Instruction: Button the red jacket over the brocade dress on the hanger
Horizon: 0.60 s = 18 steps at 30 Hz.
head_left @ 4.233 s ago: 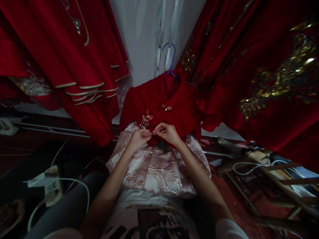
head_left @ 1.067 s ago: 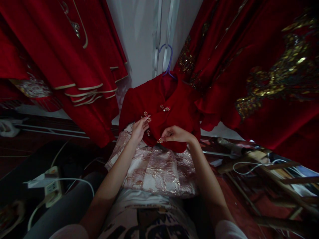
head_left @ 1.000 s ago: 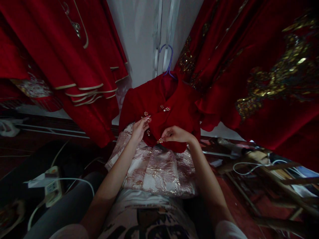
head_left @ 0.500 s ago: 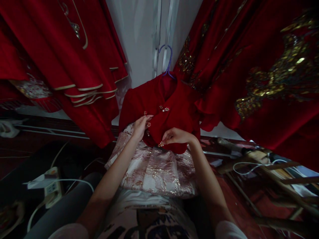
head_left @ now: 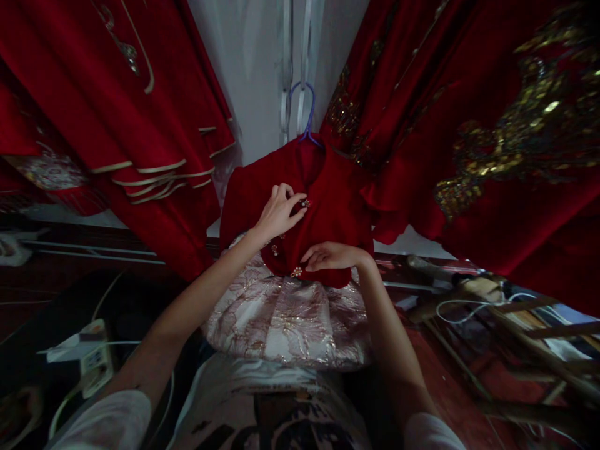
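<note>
A small red jacket (head_left: 337, 206) hangs in front of me on a purple hanger (head_left: 304, 109), over a pale pink and gold brocade skirt (head_left: 285, 319). My left hand (head_left: 279, 212) reaches up the jacket's front, fingers curled and pinched at the upper jewelled clasp (head_left: 305, 203) near the collar. My right hand (head_left: 330, 255) lies lower on the jacket, fingers closed on the hem beside the lowest gold clasp (head_left: 296, 272). Another small clasp (head_left: 274, 249) shows under my left wrist.
Red garments with cream trim (head_left: 154, 137) hang at the left, and red robes with gold embroidery (head_left: 506, 144) at the right. A white power strip with cables (head_left: 91, 356) lies on the dark floor at the left. Wooden sticks and wires (head_left: 506, 312) lie at the right.
My left hand has moved up from the middle clasp to the upper clasp by the collar. My right hand has stayed at the hem by the lowest clasp. The view has tilted slightly.
</note>
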Tool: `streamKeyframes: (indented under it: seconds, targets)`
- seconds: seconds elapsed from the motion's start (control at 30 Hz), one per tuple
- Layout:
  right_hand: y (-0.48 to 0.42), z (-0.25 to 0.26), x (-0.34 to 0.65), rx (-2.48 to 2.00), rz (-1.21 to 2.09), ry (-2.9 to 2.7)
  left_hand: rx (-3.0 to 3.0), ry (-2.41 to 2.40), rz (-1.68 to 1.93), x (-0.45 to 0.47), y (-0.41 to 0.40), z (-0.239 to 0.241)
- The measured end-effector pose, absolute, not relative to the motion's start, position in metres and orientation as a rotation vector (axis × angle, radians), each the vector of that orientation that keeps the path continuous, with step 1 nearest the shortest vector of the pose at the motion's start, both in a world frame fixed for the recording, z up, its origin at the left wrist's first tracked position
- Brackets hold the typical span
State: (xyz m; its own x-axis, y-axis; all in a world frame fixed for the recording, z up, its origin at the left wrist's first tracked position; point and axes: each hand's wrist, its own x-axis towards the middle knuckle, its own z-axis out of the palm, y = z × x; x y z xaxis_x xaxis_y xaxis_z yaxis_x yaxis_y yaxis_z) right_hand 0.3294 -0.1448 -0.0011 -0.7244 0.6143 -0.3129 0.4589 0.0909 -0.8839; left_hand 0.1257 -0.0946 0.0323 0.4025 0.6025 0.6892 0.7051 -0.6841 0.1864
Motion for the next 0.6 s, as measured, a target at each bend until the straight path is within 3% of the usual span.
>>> streamKeyframes:
  seconds: [0.37, 0.6]
  targets:
    - [-0.144, -0.003, 0.330, -1.155, 1.678, -2.210, -2.765, -0.622, -0.870, 0.121, -0.074, 0.074]
    - [-0.146, -0.001, 0.327, -1.146, 1.682, -2.231, -3.035, -0.628, -0.859, 0.123, -0.063, 0.090]
